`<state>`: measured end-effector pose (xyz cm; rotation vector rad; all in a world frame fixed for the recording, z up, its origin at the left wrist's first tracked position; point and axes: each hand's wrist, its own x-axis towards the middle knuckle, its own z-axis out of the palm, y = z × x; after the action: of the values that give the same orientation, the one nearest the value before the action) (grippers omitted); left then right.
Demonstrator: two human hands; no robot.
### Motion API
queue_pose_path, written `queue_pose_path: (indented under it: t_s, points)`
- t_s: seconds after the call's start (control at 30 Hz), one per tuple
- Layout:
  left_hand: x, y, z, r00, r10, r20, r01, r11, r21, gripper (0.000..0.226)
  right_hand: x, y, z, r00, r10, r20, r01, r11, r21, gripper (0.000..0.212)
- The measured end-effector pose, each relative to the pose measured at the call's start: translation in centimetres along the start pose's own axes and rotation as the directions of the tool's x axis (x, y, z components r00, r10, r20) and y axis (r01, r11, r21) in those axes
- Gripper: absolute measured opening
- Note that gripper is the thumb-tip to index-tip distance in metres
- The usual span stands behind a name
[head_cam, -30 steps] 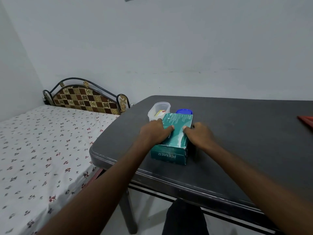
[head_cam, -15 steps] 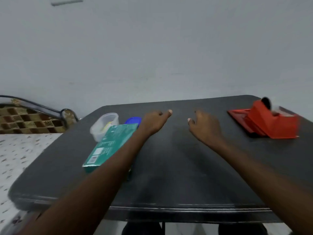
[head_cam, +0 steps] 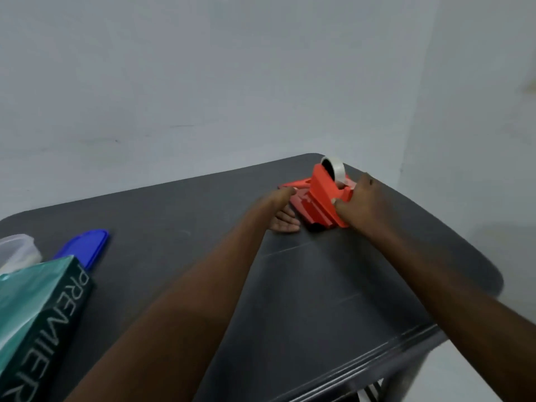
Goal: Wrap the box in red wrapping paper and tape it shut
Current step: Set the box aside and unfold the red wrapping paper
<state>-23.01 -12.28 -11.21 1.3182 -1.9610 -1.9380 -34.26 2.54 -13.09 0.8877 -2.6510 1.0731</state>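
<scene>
A red tape dispenser (head_cam: 324, 195) with a roll of clear tape (head_cam: 335, 166) stands at the far right of the dark table (head_cam: 174, 221). My right hand (head_cam: 359, 204) grips its near right end. Folded red wrapping paper (head_cam: 298, 195) lies flat under and left of the dispenser. My left hand (head_cam: 282, 216) rests beside that paper with fingers apart, palm partly turned up, touching its edge. The green box marked PREMIER (head_cam: 37, 323) lies at the near left, apart from both hands.
A blue lid (head_cam: 84, 248) and a clear plastic container (head_cam: 16, 250) sit behind the box at the left. The table's rounded right edge (head_cam: 475, 262) and front edge are close. A plain white wall stands behind.
Both hands left the green box and moved right across the table. My right hand took hold of the tape dispenser; my left reached the red paper. The view swung right.
</scene>
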Motion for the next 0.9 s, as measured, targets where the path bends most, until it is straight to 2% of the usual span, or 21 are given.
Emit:
queue_pose_path:
  t_s: [0.07, 0.17, 0.3, 0.67, 0.9]
  points:
    - [1.4, 0.5, 0.9, 0.998, -0.033, -0.044, 0.035, 0.998, 0.048, 0.052, 0.5, 1.5, 0.2, 0.998, 0.005, 0.06, -0.01, 0.997, 0.072, 0.062]
    - [3.0, 0.8, 1.6, 0.994, -0.033, -0.107, 0.051, 0.984, 0.17, 0.038, 1.4, 3.0, 0.5, 0.997, 0.016, 0.077, -0.028, 0.987, 0.158, 0.063]
    - [4.1, 1.2, 2.0, 0.992, -0.019, -0.121, 0.056, 0.95, 0.308, 0.032, 2.1, 3.8, 0.5, 0.988, 0.061, 0.142, -0.091, 0.973, 0.214, 0.074]
    - [3.0, -0.3, -1.3, 0.987, 0.046, -0.155, 0.013, 0.933, 0.36, 0.027, 0.4, 1.4, 0.3, 0.999, 0.046, -0.012, -0.042, 0.972, 0.232, 0.056]
    - [-1.6, -3.7, -9.3, 0.982, -0.011, -0.187, 0.096, 0.887, 0.451, 0.032, -2.4, -1.9, 0.9, 1.0, 0.001, -0.012, 0.001, 0.98, 0.197, 0.064]
